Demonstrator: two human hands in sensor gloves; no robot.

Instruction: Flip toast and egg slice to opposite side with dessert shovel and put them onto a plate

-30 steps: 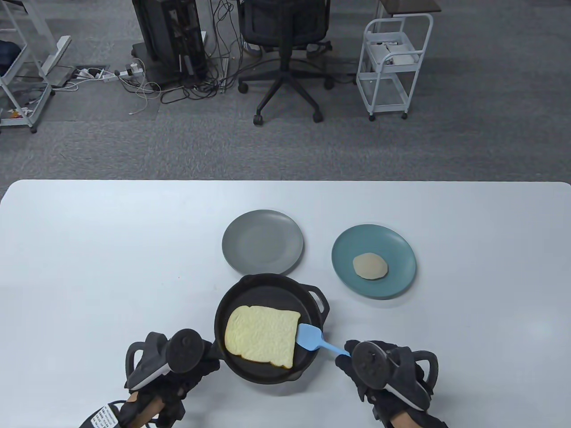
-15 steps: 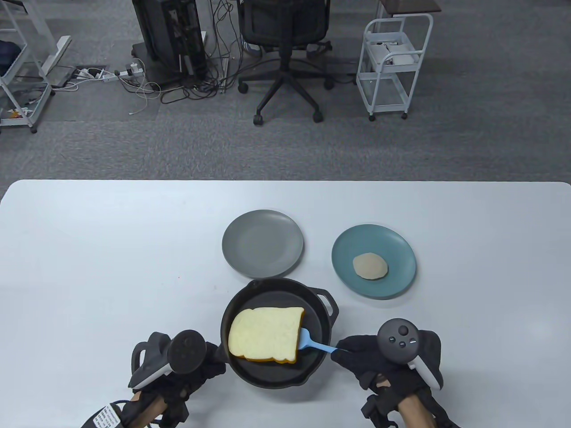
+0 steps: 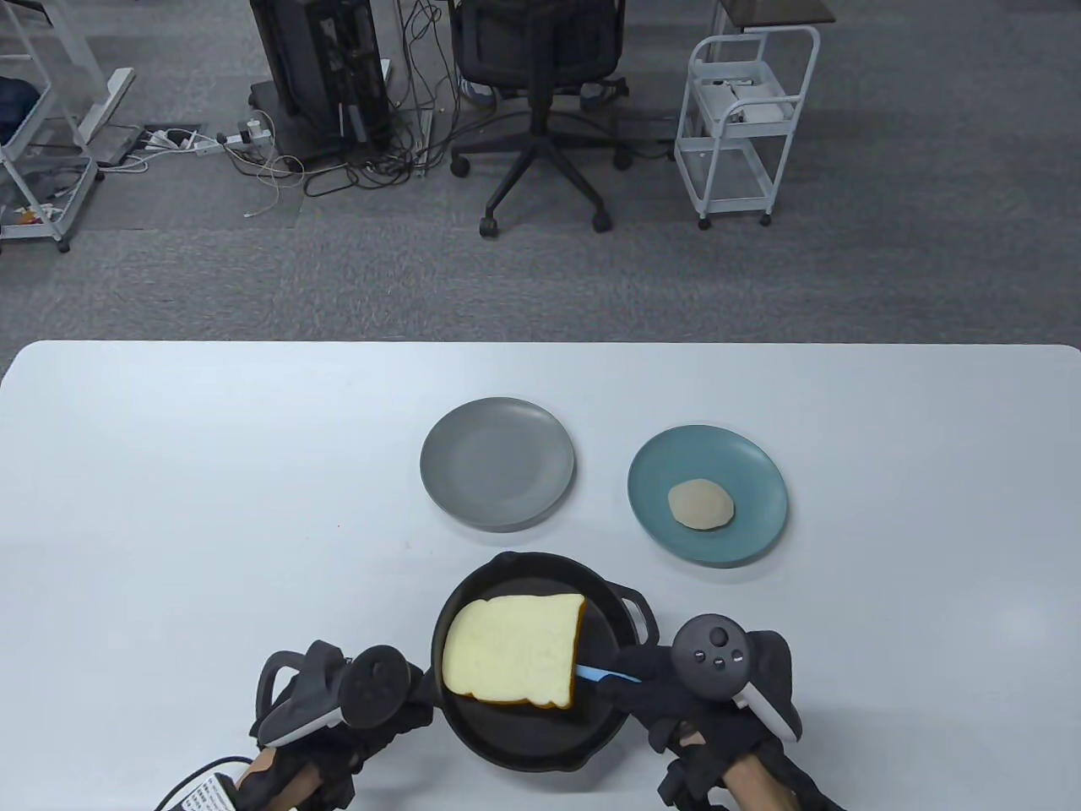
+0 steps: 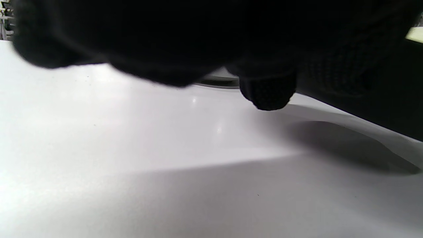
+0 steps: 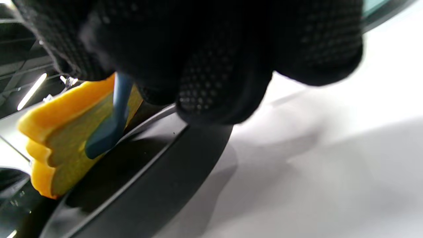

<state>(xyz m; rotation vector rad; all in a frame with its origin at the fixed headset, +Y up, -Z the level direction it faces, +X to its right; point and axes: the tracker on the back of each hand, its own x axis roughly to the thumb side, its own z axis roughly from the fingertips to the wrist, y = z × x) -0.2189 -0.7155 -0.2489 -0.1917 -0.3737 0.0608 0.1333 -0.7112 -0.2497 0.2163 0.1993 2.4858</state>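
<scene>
Right hand (image 3: pixel 676 688) is pinching the blue dessert shovel (image 3: pixel 604 673) and has levered the toast (image 3: pixel 515 649) steeper off the pan (image 3: pixel 540 743), which slid nearer. Left hand (image 3: pixel 372 718) is wrapped on the pan handle. Farther right, the egg slice (image 3: pixel 701 505) is staying on the teal plate (image 3: pixel 654 473).

Toast (image 3: pixel 515 649) in pan (image 3: pixel 540 743), apparently tilted; plates (image 3: pixel 497 463) behind.
</scene>
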